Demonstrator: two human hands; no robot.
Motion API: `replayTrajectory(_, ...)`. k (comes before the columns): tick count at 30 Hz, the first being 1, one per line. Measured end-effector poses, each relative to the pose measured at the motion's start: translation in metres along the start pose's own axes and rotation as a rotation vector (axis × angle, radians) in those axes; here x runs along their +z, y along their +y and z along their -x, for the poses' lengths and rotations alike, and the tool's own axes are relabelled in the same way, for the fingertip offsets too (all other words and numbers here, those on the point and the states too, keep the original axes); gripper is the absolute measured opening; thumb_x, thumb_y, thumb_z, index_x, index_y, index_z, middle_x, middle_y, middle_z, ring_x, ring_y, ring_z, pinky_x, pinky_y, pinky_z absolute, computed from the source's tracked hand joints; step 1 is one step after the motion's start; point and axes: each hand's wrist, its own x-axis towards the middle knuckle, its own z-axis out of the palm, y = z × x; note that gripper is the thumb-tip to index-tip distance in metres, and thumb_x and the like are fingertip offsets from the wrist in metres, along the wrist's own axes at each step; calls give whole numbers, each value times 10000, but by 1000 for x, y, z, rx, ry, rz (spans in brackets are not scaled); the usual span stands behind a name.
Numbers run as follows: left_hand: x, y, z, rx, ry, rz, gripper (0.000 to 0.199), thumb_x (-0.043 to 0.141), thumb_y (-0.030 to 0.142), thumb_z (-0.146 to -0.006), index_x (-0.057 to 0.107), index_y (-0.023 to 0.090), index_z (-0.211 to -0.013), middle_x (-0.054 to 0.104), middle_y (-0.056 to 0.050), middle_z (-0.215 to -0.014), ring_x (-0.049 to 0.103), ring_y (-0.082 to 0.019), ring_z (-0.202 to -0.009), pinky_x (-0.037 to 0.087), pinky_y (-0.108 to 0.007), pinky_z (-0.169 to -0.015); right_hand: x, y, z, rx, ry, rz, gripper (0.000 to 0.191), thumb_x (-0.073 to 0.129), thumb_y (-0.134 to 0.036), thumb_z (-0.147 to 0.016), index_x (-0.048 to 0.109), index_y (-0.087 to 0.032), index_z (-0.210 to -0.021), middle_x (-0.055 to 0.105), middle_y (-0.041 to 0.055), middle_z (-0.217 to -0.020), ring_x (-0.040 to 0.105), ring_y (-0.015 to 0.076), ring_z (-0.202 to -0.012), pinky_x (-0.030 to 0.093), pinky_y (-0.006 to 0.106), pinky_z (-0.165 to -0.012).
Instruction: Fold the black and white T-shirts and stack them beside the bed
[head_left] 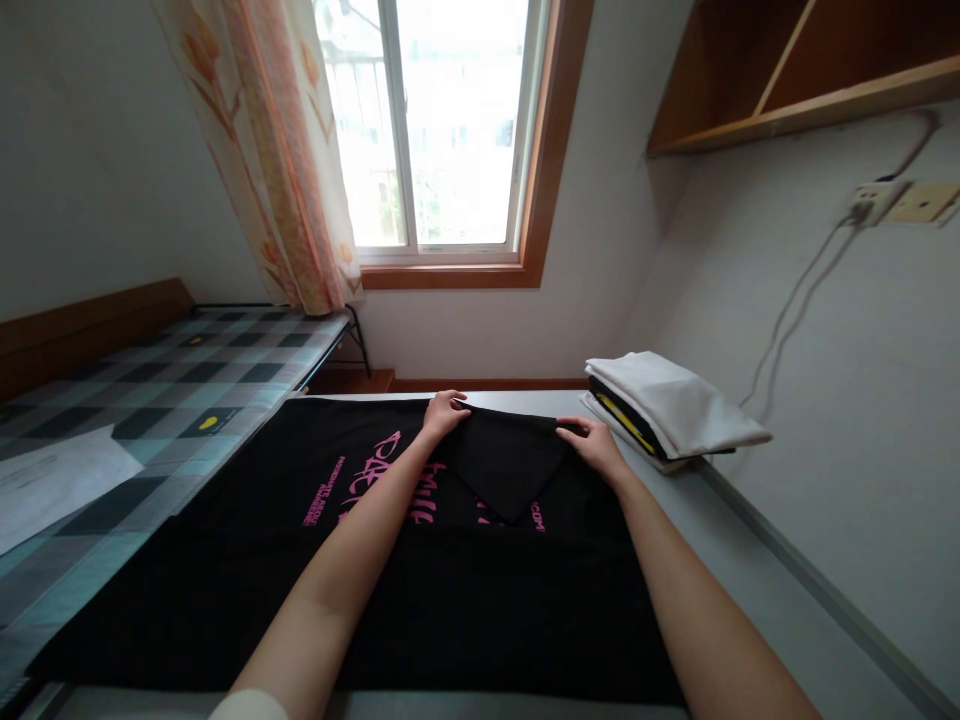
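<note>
A black garment (pixel 225 590) with pink lettering lies spread over the white table, its left part reaching the checked bed. One part, a sleeve by its look, is folded inward over the print and ends in a point. At the garment's far edge my left hand (pixel 445 412) pinches the black cloth, thumb and fingers together. To the right, my right hand (pixel 592 443) is closed on the far right corner of the folded part.
Folded white and black clothes (pixel 667 405) are stacked at the table's back right. A checked bed (pixel 202 370) with a paper sheet (pixel 60 480) stands left. Beyond are a curtain (pixel 277 150) and window. A wooden shelf (pixel 810 70) and cables hang on the right wall.
</note>
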Motion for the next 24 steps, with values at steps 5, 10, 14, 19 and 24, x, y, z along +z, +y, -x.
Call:
replayTrajectory(5, -1, 0, 5, 41, 67, -79, 230, 724, 247, -747, 715, 207, -973, 723, -37, -901, 662, -186, -870, 484, -275, -781, -3, 0, 2, -14, 40, 68, 455, 617, -346, -634, 726, -118, -1013, 607, 18, -628, 524, 170, -587, 440, 307, -595)
replayTrajectory(10, -9, 2, 10, 22, 104, -142, 142, 637, 255, -822, 713, 212, -933, 733, -50, -921, 669, -201, -897, 481, -290, -807, 0, 5, 1, 5, 130, 110, 489, 620, -380, -641, 713, -116, -1042, 520, -18, -558, 485, 164, -558, 412, 310, -588)
replayTrajectory(14, -14, 6, 11, 8, 49, -179, 233, 684, 365, -783, 713, 211, -955, 736, -47, -880, 679, -207, -847, 496, -290, -773, 2, 4, 2, -1, 132, 103, 448, 577, -380, -651, 725, -122, -986, 532, -4, -583, 478, 160, -564, 403, 311, -587)
replayTrajectory(19, -10, 8, 8, 29, -47, -120, 278, 695, 294, -758, 719, 197, -1017, 736, -47, -896, 678, -188, -854, 504, -264, -779, 4, -1, 4, -4, 174, 91, 517, 536, -390, -698, 683, -115, -1110, 479, -29, -542, 448, 153, -530, 399, 309, -576)
replayTrajectory(24, -5, 4, 5, 52, -74, -90, 291, 675, 153, -729, 738, 208, -1008, 735, -29, -924, 673, -169, -851, 518, -259, -793, 5, -2, 6, -20, 210, 140, 463, 541, -385, -712, 695, -131, -1067, 563, 15, -619, 500, 170, -585, 430, 322, -624)
